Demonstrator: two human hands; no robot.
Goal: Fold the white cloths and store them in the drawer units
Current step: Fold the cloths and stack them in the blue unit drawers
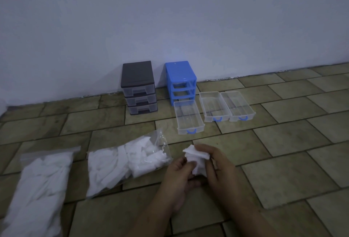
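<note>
A small white cloth is held between both hands low in the middle of the view. My left hand pinches its lower left part and my right hand grips its right side. An open clear bag of white cloths lies just left of the hands. A second bag of cloths lies at the far left. A blue drawer frame stands by the wall with its slots empty. Three clear drawers with blue handles lie on the floor: one in front of the frame, two to its right.
A dark grey drawer unit with three shut clear drawers stands left of the blue frame against the pale wall. Everything rests on a brown tiled floor.
</note>
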